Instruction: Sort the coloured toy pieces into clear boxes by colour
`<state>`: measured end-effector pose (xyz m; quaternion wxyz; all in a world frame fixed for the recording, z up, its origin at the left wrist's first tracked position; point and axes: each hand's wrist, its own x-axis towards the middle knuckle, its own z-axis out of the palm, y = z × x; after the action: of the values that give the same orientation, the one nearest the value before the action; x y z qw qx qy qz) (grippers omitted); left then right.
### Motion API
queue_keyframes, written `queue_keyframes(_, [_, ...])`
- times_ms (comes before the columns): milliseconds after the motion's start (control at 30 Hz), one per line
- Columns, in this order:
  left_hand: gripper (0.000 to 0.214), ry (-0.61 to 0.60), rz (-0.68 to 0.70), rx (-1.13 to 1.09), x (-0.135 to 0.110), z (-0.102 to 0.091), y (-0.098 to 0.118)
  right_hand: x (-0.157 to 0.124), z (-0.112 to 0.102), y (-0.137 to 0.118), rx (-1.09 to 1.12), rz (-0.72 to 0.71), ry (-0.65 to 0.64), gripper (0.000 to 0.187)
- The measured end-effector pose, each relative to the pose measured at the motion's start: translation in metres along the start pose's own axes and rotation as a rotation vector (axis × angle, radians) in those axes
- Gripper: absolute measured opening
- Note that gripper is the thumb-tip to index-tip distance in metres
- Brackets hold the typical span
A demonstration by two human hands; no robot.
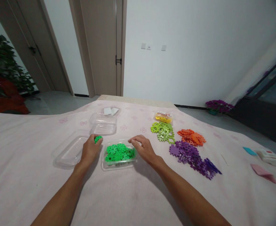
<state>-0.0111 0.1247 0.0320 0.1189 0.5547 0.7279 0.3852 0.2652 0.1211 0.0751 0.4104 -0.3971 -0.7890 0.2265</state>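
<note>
Green plastic gear-shaped pieces (118, 152) fill a clear plastic box (108, 167) on the cloth in front of me. My left hand (90, 148), closed, grips a green gear piece (98, 139) just left of the box. At the box's right rim is my right hand (144, 148), its thumb and fingers apart and nothing visible between them. Its fingertips reach over the rim; I cannot tell if they touch it. To the left lies an empty clear tray or lid (66, 158), partly behind my left hand.
Lime-green pieces (163, 131), orange pieces (191, 137) and purple pieces (192, 156) lie in piles to the right. Behind them is a packed box of yellow pieces (163, 117). Another clear container (103, 124) sits back left. A white packet (268, 157) lies far right on the tablecloth (138, 201).
</note>
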Motion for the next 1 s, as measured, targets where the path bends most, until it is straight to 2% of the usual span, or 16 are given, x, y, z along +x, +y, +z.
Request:
queue_keyframes(67, [0.026, 0.080, 0.016, -0.065, -0.003, -0.006, 0.013, -0.007, -0.001, -0.004, -0.045, -0.073, -0.085, 0.035])
queue_keyframes(100, [0.027, 0.060, 0.049, -0.083, -0.006, -0.009, 0.021, -0.010, 0.000, -0.007, -0.074, -0.120, -0.141, 0.034])
queue_keyframes(200, [0.030, -0.146, 0.166, -0.106, -0.017, -0.017, 0.046, -0.015, 0.003, -0.013, -0.174, -0.236, -0.265, 0.030])
queue_keyframes(267, [0.034, -0.204, 0.224, -0.054, -0.023, -0.027, 0.055, -0.016, 0.005, -0.013, -0.206, -0.246, -0.230, 0.031])
queue_keyframes(300, [0.036, -0.183, 0.255, 0.011, -0.026, -0.034, 0.056, -0.017, 0.005, -0.011, -0.205, -0.233, -0.182, 0.032])
queue_keyframes(433, [0.040, -0.061, 0.370, 0.491, -0.031, -0.068, 0.038, -0.020, 0.006, 0.000, -0.160, -0.144, -0.005, 0.034])
queue_keyframes(500, [0.041, -0.118, 0.322, 0.733, -0.030, -0.083, 0.023, -0.021, 0.007, 0.004, -0.152, -0.107, 0.017, 0.031])
queue_keyframes(567, [0.036, -0.254, 0.223, 0.860, -0.027, -0.093, 0.011, -0.021, 0.009, 0.004, -0.150, -0.094, 0.008, 0.029])
queue_keyframes(633, [0.037, -0.368, 0.125, 0.875, -0.024, -0.098, 0.003, -0.019, 0.014, 0.000, -0.144, -0.104, -0.002, 0.027])
queue_keyframes(733, [0.042, -0.346, 0.050, 0.841, -0.023, -0.100, 0.000, -0.015, 0.022, -0.007, -0.136, -0.123, -0.004, 0.027])
queue_keyframes(867, [0.037, -0.253, 0.088, 0.796, -0.027, -0.100, 0.002, -0.007, 0.030, -0.013, -0.127, -0.115, 0.007, 0.027])
queue_keyframes(933, [0.034, -0.280, 0.121, 0.779, -0.028, -0.102, 0.003, -0.003, 0.029, -0.012, -0.115, -0.097, 0.013, 0.027])
queue_keyframes(1000, [0.031, -0.362, 0.146, 0.743, -0.025, -0.106, 0.005, 0.002, 0.026, -0.007, -0.080, -0.058, 0.029, 0.029])
